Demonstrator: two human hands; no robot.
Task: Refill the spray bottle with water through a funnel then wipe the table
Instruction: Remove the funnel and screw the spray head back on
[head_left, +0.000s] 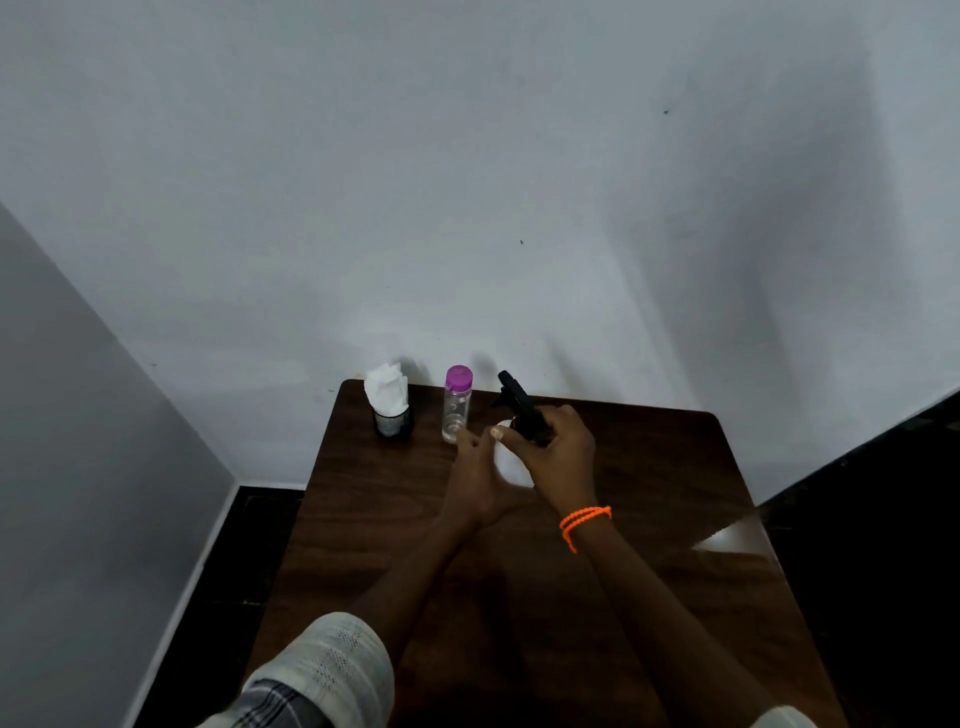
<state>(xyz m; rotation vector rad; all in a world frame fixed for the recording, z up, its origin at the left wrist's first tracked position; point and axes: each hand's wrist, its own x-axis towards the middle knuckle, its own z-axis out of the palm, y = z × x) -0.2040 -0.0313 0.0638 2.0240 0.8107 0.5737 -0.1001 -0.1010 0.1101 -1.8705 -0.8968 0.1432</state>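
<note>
Spray bottle, head being worked loose; both hands on it, mid-surface.

Right hand (553, 457), orange cord at wrist, curls round the black trigger head (522, 408); left hand (475, 480) grips the white spray bottle (511, 465) body directly below, bottle near upright, nozzle tilted away-left. Beyond, just beside: clear water bottle (457, 405), purple cap on. Farther left: black holder of white tissues (388, 402). No funnel visible. Dark wood surface (649, 519) in a white-walled corner, dark floor.
</note>
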